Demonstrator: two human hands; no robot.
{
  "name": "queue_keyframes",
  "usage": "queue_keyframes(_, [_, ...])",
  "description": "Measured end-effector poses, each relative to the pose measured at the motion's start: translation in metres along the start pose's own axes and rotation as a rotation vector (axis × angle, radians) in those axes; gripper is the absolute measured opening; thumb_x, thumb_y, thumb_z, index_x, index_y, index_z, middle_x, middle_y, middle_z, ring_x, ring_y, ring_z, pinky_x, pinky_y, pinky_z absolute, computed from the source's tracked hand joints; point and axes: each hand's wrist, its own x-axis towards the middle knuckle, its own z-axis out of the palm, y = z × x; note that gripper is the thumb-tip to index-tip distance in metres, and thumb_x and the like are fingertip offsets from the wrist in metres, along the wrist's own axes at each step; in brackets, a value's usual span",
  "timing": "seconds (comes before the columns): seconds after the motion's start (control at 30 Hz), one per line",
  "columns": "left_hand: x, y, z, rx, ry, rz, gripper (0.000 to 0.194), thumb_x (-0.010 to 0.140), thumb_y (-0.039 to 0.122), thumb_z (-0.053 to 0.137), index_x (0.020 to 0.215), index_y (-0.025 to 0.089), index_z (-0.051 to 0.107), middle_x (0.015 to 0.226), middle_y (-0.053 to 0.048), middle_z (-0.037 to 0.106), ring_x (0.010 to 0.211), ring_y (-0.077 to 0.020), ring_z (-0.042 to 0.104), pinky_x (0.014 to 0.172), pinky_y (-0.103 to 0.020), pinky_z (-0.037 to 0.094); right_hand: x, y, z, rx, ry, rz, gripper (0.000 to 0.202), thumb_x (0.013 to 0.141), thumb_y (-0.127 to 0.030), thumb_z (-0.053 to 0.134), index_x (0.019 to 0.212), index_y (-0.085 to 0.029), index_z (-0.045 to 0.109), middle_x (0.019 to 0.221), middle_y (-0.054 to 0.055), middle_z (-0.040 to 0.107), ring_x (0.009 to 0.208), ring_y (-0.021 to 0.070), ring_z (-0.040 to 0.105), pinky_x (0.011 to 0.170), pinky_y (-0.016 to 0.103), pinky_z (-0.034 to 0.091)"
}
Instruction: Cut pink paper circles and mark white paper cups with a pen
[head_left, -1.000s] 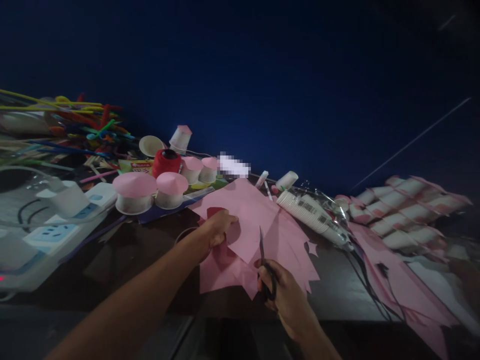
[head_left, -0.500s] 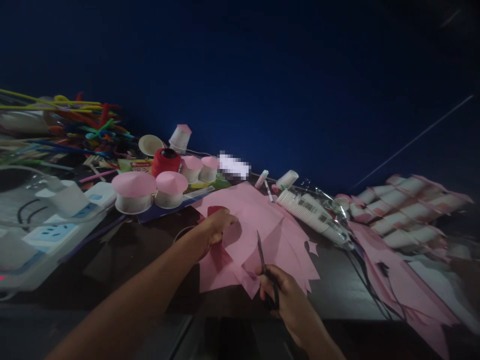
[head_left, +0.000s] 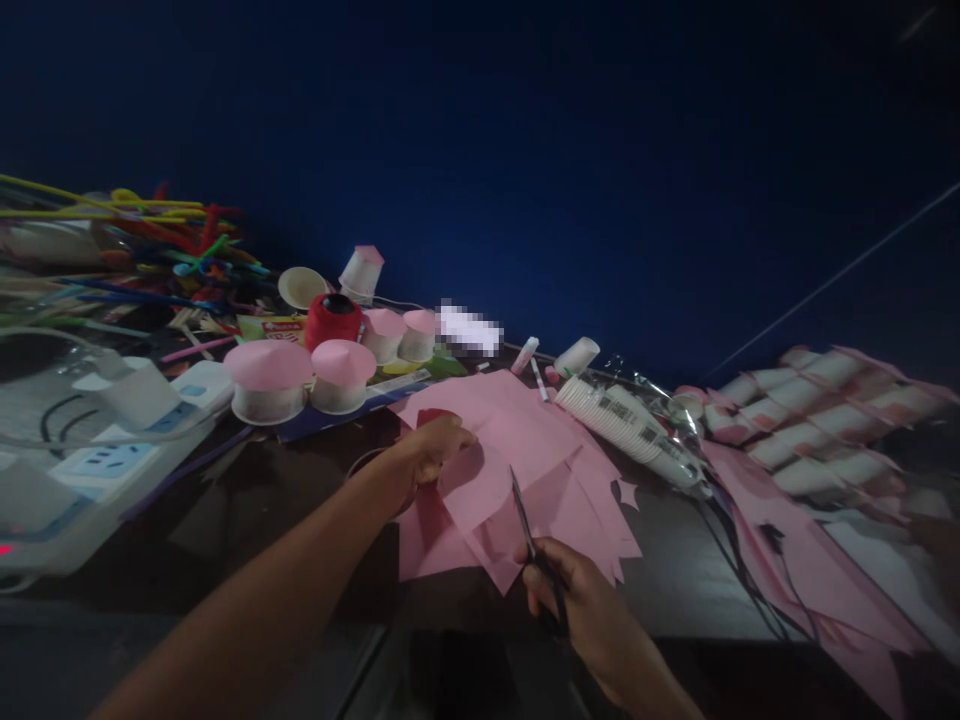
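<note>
My left hand [head_left: 435, 455] pinches a sheet of pink paper [head_left: 480, 485] near its left edge, with a dark red piece [head_left: 435, 414] beside the fingers. Black scissors [head_left: 536, 545] are in my right hand [head_left: 566, 595], their handles inside my fingers and the tip pointing up and left at the held sheet's right side. The blades look nearly closed. More pink sheets [head_left: 592, 510] lie spread on the dark table beneath both hands.
Cups with pink cone tops [head_left: 268, 368] and a red spool [head_left: 332, 322] stand at the left, by a power strip [head_left: 112, 460]. Bagged paper cups [head_left: 630, 425] lie right of the sheets. Stacked cups [head_left: 817, 415] and pink paper [head_left: 795, 540] are farther right.
The held pink sheet has turned and shifted slightly left and down. My right hand and the scissors have moved slightly right and down.
</note>
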Motion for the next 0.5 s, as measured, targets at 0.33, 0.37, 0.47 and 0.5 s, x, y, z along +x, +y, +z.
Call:
queue_keyframes(0.33, [-0.0058, 0.0048, 0.0020, 0.143, 0.033, 0.005, 0.020, 0.063, 0.006, 0.062, 0.059, 0.018, 0.046, 0.056, 0.003, 0.043, 0.050, -0.0105, 0.039, 0.044, -0.019, 0.022, -0.0032, -0.0012, -0.0022, -0.016, -0.013, 0.030, 0.031, 0.076, -0.046, 0.065, 0.089, -0.019, 0.061, 0.057, -0.004, 0.051, 0.056, 0.0111, 0.042, 0.057, 0.024, 0.031])
queue_keyframes(0.37, [-0.0052, 0.0044, 0.0015, 0.132, 0.039, 0.002, 0.020, 0.063, 0.006, 0.063, 0.059, 0.017, 0.047, 0.056, 0.002, 0.043, 0.051, -0.0105, 0.039, 0.044, -0.019, 0.022, -0.0033, -0.0011, -0.0025, -0.017, -0.015, 0.031, 0.031, 0.076, -0.047, 0.065, 0.089, -0.019, 0.061, 0.057, -0.004, 0.051, 0.056, 0.0110, 0.042, 0.057, 0.024, 0.031])
queue_keyframes(0.47, [-0.0046, 0.0034, 0.0007, 0.073, 0.035, -0.011, 0.019, 0.062, 0.004, 0.064, 0.058, 0.017, 0.049, 0.057, 0.001, 0.046, 0.051, -0.0113, 0.040, 0.044, -0.019, 0.023, -0.0039, -0.0001, -0.0035, -0.006, -0.037, 0.027, 0.035, 0.077, -0.050, 0.064, 0.092, -0.018, 0.061, 0.058, -0.004, 0.051, 0.056, 0.0105, 0.042, 0.056, 0.023, 0.030])
queue_keyframes(0.5, [-0.0049, 0.0032, 0.0008, 0.033, 0.025, -0.014, 0.020, 0.061, 0.004, 0.064, 0.058, 0.017, 0.050, 0.056, 0.001, 0.046, 0.050, -0.0116, 0.041, 0.044, -0.019, 0.023, -0.0040, 0.0007, -0.0036, 0.002, -0.046, 0.023, 0.037, 0.077, -0.051, 0.063, 0.093, -0.018, 0.060, 0.058, -0.004, 0.051, 0.056, 0.0102, 0.041, 0.055, 0.023, 0.030])
